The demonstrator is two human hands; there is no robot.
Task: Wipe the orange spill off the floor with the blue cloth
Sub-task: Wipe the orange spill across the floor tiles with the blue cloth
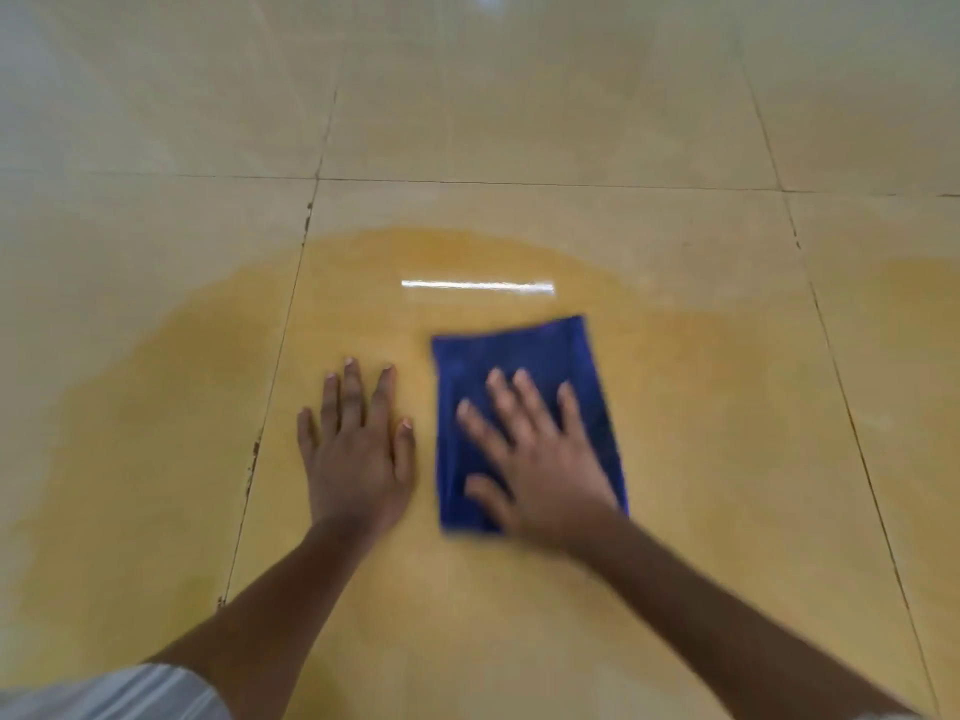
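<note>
Under the flat, spread right hand (540,459), blue cloth (524,356) on orange spill (208,366).

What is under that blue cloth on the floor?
The cloth lies flat on the tiled floor, inside the orange spill that spreads all around it. The right hand presses on top. What lies directly beneath is covered.

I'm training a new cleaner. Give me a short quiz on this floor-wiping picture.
1. True or false: the right hand lies flat on the cloth.
2. Where does the left hand rest? A on the cloth, B on the floor beside it, C in the air.
3. What colour is the spill?

Key: 1 true. 2 B. 3 orange.
</note>
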